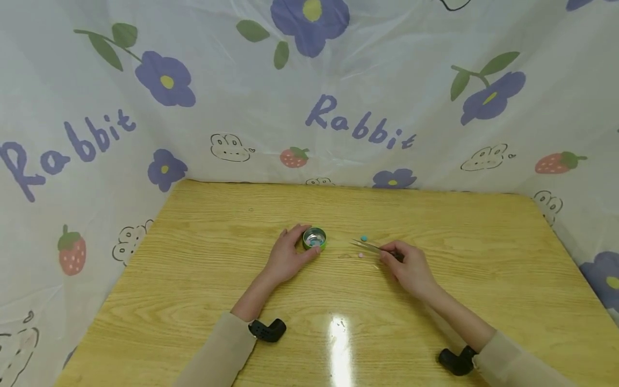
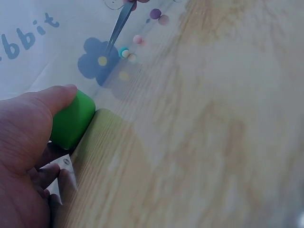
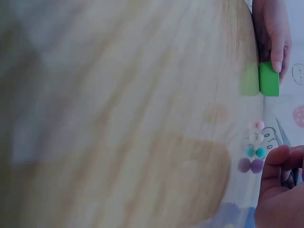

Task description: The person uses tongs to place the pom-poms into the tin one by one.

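My left hand [image 1: 285, 259] holds a small round green tin [image 1: 325, 241] by its sides, thumb at the near side and fingers around the back. Inside its silver interior lie some small light-blue and pale pieces. With thumb and fingertips, my right hand [image 1: 411, 269] pinches metal tweezers [image 1: 371, 247], whose slightly parted tips point left toward the tin. Around the tweezers lie a turquoise ball [image 1: 364, 238] and a pink ball [image 1: 360, 255]. The right wrist view also shows a purple ball [image 3: 256, 166] and a white ball [image 3: 256, 137] beside them.
Both hands work over a glossy wood-grain table [image 1: 217, 215]. A white cloth [image 1: 251, 97] printed with flowers, strawberries and rabbits hangs behind it and along its sides. Black wrist devices [image 1: 268, 330] sit at both cuffs.
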Demonstrator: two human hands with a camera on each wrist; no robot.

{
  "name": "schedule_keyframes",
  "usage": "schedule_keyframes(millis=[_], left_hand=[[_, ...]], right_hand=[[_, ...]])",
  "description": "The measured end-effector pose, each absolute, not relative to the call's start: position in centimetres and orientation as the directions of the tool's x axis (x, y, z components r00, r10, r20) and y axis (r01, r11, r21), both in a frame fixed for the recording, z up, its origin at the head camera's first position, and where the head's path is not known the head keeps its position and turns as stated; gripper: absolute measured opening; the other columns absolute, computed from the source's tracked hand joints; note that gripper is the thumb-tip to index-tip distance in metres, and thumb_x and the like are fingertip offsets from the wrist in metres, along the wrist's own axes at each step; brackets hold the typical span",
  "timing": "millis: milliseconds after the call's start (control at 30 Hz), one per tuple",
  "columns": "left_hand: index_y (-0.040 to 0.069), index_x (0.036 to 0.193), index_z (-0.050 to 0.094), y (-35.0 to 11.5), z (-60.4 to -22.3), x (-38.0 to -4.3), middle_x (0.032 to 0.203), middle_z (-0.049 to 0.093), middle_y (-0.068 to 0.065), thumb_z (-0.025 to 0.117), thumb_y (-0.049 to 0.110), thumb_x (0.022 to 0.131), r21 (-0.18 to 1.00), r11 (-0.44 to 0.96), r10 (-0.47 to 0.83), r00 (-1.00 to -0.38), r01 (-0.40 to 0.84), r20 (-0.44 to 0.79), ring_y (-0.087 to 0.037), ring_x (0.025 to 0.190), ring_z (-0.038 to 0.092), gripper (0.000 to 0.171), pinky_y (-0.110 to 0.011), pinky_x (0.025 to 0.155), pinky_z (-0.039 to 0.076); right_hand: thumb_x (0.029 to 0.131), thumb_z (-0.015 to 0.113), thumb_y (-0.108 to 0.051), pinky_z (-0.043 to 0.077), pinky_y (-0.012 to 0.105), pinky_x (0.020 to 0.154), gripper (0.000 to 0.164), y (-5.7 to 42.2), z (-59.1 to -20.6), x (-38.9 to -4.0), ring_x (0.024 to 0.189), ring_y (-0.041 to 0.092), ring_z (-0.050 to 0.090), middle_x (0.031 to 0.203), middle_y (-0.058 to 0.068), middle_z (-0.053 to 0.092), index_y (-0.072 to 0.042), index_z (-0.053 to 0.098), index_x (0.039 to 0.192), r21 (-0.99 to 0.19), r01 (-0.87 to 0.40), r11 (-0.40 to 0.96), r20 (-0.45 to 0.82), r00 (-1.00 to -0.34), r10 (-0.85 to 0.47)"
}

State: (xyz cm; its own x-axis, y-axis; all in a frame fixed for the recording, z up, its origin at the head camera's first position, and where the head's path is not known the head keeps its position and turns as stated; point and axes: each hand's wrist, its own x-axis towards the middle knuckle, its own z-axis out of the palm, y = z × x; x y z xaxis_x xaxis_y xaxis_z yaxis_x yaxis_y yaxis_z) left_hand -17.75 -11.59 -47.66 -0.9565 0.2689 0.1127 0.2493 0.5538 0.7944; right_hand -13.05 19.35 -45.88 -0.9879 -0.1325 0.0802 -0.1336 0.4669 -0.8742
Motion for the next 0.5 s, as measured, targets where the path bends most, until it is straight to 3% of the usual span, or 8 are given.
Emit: schedule_keyframes(millis=[500], left_hand=[[0.005, 0.147, 0.054, -11.5, -47.5, -17.7, 0.152, 0.048, -0.022, 0.077, 0.030, 0.094, 0.795, 0.557, 0.270, -0.957, 0.241, 0.101, -0.045, 0.149, 0.028, 0.062, -0.063, 0.121, 0.018]], right_hand=[[0.102, 0.065, -0.010, 0.040, 0.026, 0.040, 0.018, 21.8, -45.9, -12.0, 0.045, 0.014, 0.050, 0.076, 0.010, 0.064, 0.004, 0.070, 0.112, -0.862, -0.086, 0.500, 0.046, -0.995, -0.092]])
